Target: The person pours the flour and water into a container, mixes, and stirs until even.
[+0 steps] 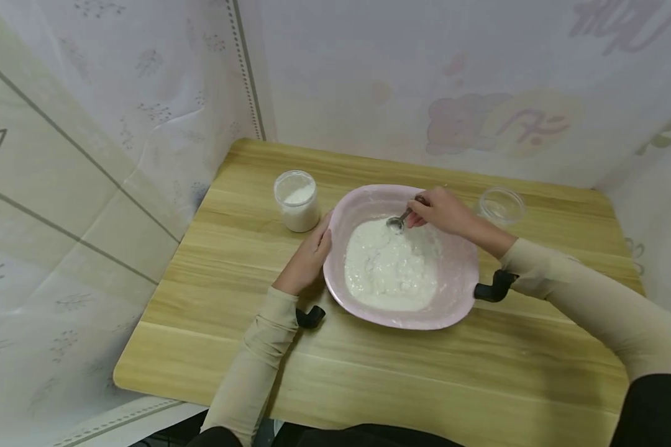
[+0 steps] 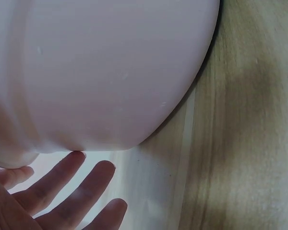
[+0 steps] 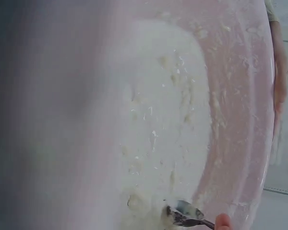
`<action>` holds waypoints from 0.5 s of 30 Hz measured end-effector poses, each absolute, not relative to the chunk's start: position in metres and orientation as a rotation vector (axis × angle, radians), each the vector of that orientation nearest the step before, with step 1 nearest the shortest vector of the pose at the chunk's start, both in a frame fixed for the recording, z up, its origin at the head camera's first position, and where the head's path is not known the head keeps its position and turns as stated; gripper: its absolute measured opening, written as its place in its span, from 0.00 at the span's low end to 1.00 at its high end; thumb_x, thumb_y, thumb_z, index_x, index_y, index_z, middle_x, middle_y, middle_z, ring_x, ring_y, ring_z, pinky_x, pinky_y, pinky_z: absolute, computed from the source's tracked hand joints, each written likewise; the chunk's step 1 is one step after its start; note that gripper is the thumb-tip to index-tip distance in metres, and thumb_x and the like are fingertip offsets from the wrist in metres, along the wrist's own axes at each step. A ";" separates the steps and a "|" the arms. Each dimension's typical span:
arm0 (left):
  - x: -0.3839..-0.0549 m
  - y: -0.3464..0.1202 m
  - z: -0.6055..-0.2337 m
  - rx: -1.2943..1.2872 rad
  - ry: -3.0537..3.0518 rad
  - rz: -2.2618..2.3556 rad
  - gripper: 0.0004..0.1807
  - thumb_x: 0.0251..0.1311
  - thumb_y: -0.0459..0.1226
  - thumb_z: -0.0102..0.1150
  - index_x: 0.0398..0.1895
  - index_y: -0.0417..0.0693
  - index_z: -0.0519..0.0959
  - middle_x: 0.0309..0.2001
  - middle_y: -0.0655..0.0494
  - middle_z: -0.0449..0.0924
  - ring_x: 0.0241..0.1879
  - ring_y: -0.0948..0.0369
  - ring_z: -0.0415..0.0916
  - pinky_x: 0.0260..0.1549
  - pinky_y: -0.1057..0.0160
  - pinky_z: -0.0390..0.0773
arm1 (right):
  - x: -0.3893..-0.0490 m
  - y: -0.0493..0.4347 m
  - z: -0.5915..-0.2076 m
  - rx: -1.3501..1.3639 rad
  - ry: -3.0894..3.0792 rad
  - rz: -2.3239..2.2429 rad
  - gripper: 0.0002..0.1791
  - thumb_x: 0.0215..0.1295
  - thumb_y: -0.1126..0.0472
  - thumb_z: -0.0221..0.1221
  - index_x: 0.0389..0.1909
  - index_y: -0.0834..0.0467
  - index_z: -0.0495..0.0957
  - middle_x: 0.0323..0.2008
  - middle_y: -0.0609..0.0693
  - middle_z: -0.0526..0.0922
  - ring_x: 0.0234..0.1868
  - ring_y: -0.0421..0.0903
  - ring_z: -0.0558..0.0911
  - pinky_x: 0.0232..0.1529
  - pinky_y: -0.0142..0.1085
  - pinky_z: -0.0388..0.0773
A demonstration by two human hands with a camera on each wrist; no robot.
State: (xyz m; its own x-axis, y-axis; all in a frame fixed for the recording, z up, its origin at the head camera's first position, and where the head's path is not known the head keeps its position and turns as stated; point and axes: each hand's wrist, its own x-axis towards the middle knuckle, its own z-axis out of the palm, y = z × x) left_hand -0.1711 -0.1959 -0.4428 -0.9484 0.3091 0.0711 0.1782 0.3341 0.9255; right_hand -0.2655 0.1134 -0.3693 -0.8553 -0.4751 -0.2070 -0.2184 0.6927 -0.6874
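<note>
A pink basin point(image 1: 458, 298) stands on the table, holding a lumpy, wet white batter point(image 1: 391, 267). My right hand point(image 1: 438, 211) reaches over the far rim and grips a metal spoon point(image 1: 396, 224) by its dark handle. The bowl of the spoon point(image 3: 185, 213) dips into the batter near the far edge. On the basin's left side my left hand point(image 1: 311, 254) rests against the outer wall. In the left wrist view its fingers point(image 2: 81, 191) are extended and spread, with fingertips right at the basin's side.
A clear jar of white powder point(image 1: 297, 202) stands just left of the basin, close to the left hand. Behind the right forearm sits a clear round container point(image 1: 501, 206). The wooden table point(image 1: 201, 323) meets patterned wall sheets at the back and left.
</note>
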 end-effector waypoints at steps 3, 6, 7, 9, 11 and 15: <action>-0.171 -0.195 -0.443 0.452 2.467 1.691 0.31 0.85 0.47 0.30 0.86 0.53 0.47 0.85 0.52 0.47 0.84 0.54 0.46 0.84 0.49 0.48 | -0.269 0.108 -0.370 -0.517 2.466 -1.017 0.20 0.83 0.58 0.50 0.50 0.69 0.84 0.38 0.60 0.91 0.45 0.61 0.90 0.47 0.49 0.89; -0.171 -0.194 -0.443 0.454 2.466 1.697 0.31 0.85 0.47 0.30 0.86 0.53 0.47 0.85 0.51 0.47 0.84 0.54 0.46 0.84 0.49 0.47 | -0.270 0.098 -0.370 -0.536 2.395 -1.038 0.20 0.83 0.58 0.51 0.51 0.71 0.84 0.39 0.61 0.91 0.45 0.60 0.90 0.48 0.48 0.89; -0.171 -0.194 -0.443 0.453 2.469 1.698 0.31 0.85 0.47 0.30 0.86 0.53 0.47 0.85 0.50 0.47 0.84 0.53 0.46 0.84 0.49 0.47 | -0.270 0.094 -0.369 -0.559 2.371 -1.040 0.20 0.83 0.58 0.51 0.51 0.71 0.84 0.39 0.61 0.91 0.46 0.60 0.90 0.49 0.48 0.89; -0.170 -0.195 -0.442 0.453 2.475 1.699 0.31 0.85 0.46 0.30 0.86 0.51 0.47 0.85 0.49 0.47 0.84 0.53 0.46 0.84 0.49 0.47 | -0.268 0.084 -0.368 -0.627 2.341 -1.022 0.20 0.82 0.58 0.52 0.51 0.71 0.84 0.39 0.60 0.91 0.46 0.61 0.90 0.50 0.49 0.89; -0.170 -0.195 -0.442 0.449 2.481 1.692 0.31 0.85 0.46 0.30 0.86 0.50 0.47 0.85 0.48 0.47 0.84 0.53 0.46 0.84 0.49 0.47 | -0.264 0.074 -0.370 -0.713 2.311 -1.001 0.20 0.82 0.57 0.52 0.51 0.70 0.85 0.38 0.58 0.91 0.45 0.62 0.89 0.51 0.50 0.88; -0.170 -0.195 -0.441 0.455 2.491 1.670 0.32 0.85 0.47 0.30 0.86 0.50 0.47 0.85 0.48 0.47 0.84 0.53 0.46 0.84 0.50 0.48 | -0.250 0.059 -0.371 -0.900 2.294 -0.925 0.19 0.82 0.56 0.53 0.45 0.67 0.87 0.32 0.52 0.90 0.41 0.59 0.90 0.49 0.52 0.88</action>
